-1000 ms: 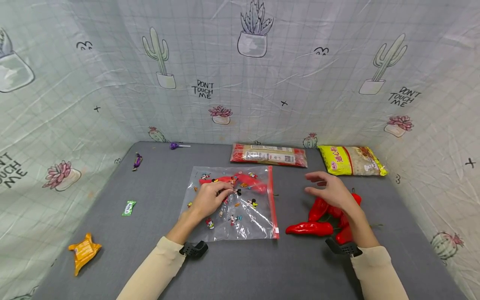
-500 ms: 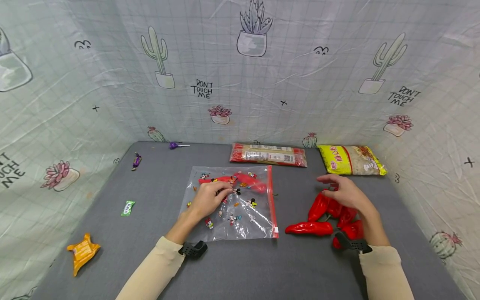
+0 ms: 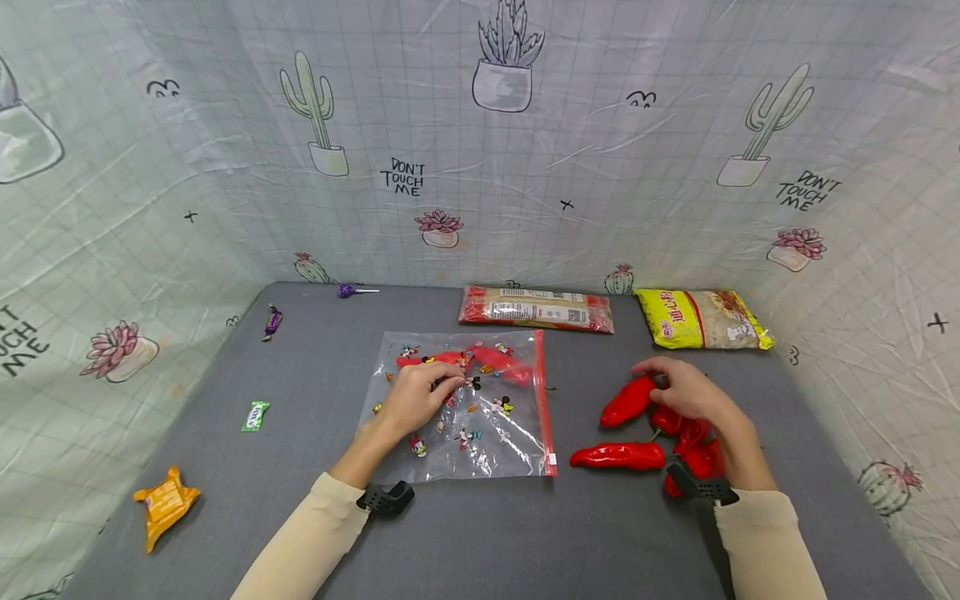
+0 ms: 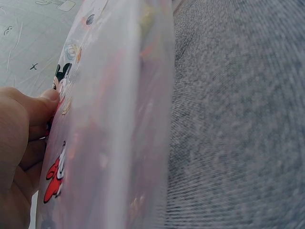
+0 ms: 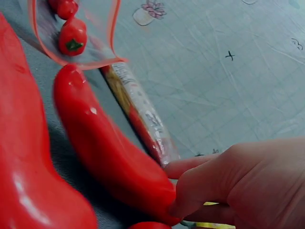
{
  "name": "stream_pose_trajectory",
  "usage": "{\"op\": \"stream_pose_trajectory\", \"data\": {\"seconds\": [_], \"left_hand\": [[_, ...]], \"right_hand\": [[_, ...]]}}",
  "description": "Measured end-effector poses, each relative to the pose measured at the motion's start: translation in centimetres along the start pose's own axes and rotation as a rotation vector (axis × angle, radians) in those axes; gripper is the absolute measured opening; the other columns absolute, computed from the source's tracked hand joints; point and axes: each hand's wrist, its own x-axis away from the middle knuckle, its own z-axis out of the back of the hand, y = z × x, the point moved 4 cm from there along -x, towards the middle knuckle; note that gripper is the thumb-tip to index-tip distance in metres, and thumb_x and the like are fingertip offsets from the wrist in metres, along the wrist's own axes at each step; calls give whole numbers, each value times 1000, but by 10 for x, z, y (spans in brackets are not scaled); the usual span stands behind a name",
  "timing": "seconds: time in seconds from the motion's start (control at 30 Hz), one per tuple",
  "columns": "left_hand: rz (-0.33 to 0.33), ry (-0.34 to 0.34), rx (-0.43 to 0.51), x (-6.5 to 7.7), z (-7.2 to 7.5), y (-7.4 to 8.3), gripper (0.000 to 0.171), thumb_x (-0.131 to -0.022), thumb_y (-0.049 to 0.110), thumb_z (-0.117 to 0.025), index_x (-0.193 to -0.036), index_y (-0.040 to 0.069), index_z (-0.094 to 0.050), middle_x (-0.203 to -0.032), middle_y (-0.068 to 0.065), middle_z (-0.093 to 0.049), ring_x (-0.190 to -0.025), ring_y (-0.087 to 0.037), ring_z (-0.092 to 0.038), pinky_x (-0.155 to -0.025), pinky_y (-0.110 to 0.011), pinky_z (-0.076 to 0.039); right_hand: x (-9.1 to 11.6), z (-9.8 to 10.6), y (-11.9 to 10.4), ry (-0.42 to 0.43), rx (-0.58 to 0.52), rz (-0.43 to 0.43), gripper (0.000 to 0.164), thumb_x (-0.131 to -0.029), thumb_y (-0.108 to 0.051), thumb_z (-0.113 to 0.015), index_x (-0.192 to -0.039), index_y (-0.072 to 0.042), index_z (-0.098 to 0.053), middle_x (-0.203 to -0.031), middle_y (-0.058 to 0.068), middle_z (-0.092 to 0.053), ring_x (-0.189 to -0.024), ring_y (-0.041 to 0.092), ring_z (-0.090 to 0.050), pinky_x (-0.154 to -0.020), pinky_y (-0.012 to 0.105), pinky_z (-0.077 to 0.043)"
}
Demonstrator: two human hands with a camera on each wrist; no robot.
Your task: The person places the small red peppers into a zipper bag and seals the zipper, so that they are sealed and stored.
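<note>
"What are the two hands doing?"
"The left hand (image 3: 420,398) pinches the upper side of one clear bag (image 3: 480,412), lying on the table (image 3: 510,533) with its mouth gaping towards the right hand (image 3: 686,390). That one pinches one red pepper (image 3: 627,403) by its stem end."

"Any more peppers?"
"One lone pepper (image 3: 618,456) nearer the person, plus a heap of peppers (image 3: 693,435) by the right wrist: at least three, overlapping too much to count exactly. At least two show inside the bag."

"And the rest?"
"Left side: one lollipop (image 3: 346,291), one purple sweet (image 3: 272,322), one green sweet (image 3: 255,416), one orange packet (image 3: 167,502). Back: two, a long packet (image 3: 536,309) and a yellow packet (image 3: 702,319)."
</note>
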Motion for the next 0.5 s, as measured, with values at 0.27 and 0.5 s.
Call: {"op": "stream_pose_trajectory", "data": {"seconds": [0.27, 0.5], "left_hand": [[-7, 0, -3, 1, 0, 0, 11, -86, 19, -68, -92, 11, -73, -94, 1, -74, -91, -15, -70, -81, -31, -56], [34, -18, 8, 0, 1, -1, 13, -87, 22, -67, -93, 13, -74, -95, 2, -74, -93, -11, -69, -83, -27, -56]], "right_hand": [[-7, -12, -5, 16, 35, 44, 43, -84, -8, -66, -126, -7, -57, -128, 22, -56, -120, 41, -48, -100, 60, -39], [-11, -16, -6, 29, 61, 21, 44, -85, -12, -68, -126, -8, -56, -126, 20, -57, -116, 39, -51, -97, 60, -41]]}}
